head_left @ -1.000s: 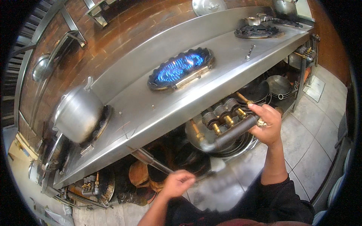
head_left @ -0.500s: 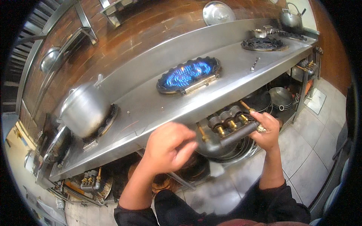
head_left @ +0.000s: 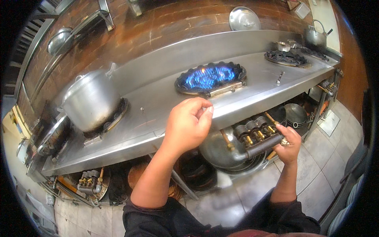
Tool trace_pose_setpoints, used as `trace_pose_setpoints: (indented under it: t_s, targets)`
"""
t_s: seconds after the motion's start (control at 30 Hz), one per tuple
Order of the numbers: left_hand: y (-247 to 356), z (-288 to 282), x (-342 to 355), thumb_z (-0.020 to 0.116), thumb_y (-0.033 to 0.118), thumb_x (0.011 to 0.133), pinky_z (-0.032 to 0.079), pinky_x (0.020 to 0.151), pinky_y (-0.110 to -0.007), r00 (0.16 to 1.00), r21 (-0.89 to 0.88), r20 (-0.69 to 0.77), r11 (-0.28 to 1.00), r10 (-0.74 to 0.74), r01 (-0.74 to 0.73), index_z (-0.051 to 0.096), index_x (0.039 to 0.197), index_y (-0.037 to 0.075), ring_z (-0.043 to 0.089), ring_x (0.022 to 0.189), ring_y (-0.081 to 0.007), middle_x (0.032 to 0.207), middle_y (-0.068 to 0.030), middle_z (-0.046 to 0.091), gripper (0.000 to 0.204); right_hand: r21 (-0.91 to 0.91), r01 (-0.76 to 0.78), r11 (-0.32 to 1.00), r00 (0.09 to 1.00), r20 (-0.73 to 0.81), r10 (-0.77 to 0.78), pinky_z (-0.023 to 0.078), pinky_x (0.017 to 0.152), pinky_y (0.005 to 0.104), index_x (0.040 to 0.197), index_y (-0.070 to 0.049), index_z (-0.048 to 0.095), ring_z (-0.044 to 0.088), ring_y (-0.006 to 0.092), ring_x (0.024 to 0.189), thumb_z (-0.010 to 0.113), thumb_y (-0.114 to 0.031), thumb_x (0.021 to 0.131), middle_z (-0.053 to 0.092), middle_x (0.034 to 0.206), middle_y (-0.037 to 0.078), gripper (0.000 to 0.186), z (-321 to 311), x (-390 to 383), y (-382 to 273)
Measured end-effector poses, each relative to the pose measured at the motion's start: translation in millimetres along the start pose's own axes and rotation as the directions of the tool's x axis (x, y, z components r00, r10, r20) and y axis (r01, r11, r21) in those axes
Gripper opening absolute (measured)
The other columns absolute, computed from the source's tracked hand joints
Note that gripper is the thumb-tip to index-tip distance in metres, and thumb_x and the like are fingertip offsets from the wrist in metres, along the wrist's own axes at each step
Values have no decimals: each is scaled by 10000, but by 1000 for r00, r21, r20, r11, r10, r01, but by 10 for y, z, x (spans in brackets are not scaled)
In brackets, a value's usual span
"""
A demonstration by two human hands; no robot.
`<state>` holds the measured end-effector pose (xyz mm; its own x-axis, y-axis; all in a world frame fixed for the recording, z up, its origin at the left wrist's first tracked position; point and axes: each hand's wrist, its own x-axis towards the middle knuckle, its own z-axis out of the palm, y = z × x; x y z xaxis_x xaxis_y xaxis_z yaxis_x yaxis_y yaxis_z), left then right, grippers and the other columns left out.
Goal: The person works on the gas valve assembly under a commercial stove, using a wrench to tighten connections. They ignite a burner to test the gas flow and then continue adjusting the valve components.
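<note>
The round black burner (head_left: 210,78) burns mostly blue, set higher than the dark pipe (head_left: 263,146) with brass fittings (head_left: 261,135)

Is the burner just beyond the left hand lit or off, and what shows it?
Lit: blue flames with a small orange tip spread across the burner.

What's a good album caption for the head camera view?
Right hand at a valved pipe, left hand held before the steel counter, blue flames filling a burner.

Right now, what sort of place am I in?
Probably a restaurant-style kitchen: a long stainless-steel counter, a round black burner with blue flames, and a big silver metal pot show it.
</note>
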<state>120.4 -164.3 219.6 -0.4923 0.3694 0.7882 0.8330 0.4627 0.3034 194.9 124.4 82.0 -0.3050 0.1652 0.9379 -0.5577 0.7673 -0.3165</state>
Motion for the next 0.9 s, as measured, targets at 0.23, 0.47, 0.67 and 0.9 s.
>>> trace_pose_setpoints:
  t_s: [0.23, 0.47, 0.67, 0.9]
  targets:
    - [-27, -50, -22, 657, 136, 803, 435, 576, -294, 997, -113, 47, 992, 68, -63, 663, 828, 14, 531, 597, -163, 676, -79, 580, 125, -49, -10, 999, 1000, 10, 10, 373, 531, 277, 1030, -37, 681, 473, 163, 553, 711, -33, 528, 491, 636, 52, 503, -5, -24, 31]
    - [-61, -113, -43, 712, 129, 746, 405, 544, -305, 953, -124, 187, 968, 239, -219, 650, 749, 49, 504, 542, -183, 587, -55, 523, 101, -35, -52, 998, 997, 56, 53, 412, 588, 265, 1036, -13, 669, 530, 166, 610, 711, -64, 586, 559, 705, 65, 455, -54, -32, 1]
    - [-69, -104, -46, 737, 144, 719, 399, 536, -325, 919, -86, 220, 945, 326, -315, 646, 713, 72, 512, 544, -211, 571, -47, 523, 116, -15, 1, 1000, 1000, 14, 0, 395, 537, 288, 1032, -45, 680, 505, 179, 558, 732, -72, 538, 523, 648, 65, 497, -22, -28, 61]
    - [182, -15, -99, 751, 177, 724, 433, 566, -352, 879, -8, 297, 922, 372, -387, 659, 741, 66, 569, 622, -252, 658, -67, 588, 146, 0, -18, 1000, 999, 39, 18, 413, 538, 318, 1030, -48, 677, 522, 218, 560, 772, -116, 527, 547, 660, 88, 517, -62, -15, 40]
